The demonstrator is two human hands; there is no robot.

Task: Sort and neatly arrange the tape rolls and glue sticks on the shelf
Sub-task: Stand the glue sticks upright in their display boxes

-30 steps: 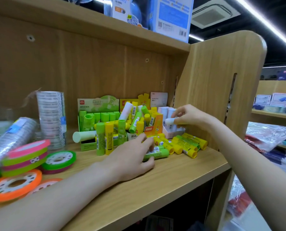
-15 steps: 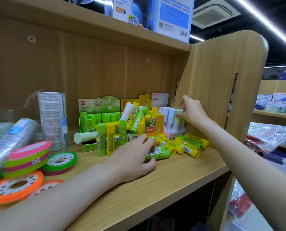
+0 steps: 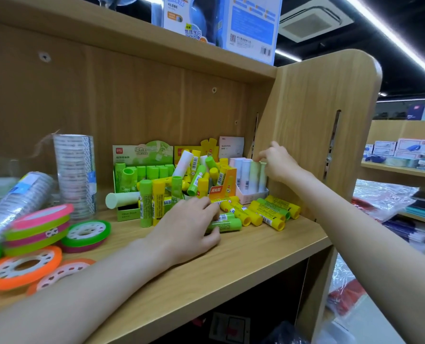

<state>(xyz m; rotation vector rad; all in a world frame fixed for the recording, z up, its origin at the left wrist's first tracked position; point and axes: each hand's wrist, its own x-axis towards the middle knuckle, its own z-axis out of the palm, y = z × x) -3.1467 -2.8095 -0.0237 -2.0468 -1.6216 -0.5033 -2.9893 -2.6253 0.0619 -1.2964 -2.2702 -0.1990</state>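
At frame centre, glue sticks [image 3: 268, 213] lie loose and tapes [image 3: 57, 229] unsorted: much remains. Left hand [image 3: 189, 227] grips a green stick [image 3: 227, 224]; right hand [image 3: 278, 162] pinches a boxed pastel stick [image 3: 255, 176].

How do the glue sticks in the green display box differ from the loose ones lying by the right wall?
The sticks in the green display box stand upright in rows; the loose sticks by the wall lie on their sides in a heap. The boxed ones are all green; the loose ones are mostly yellow with some green. Both sit on the same shelf.
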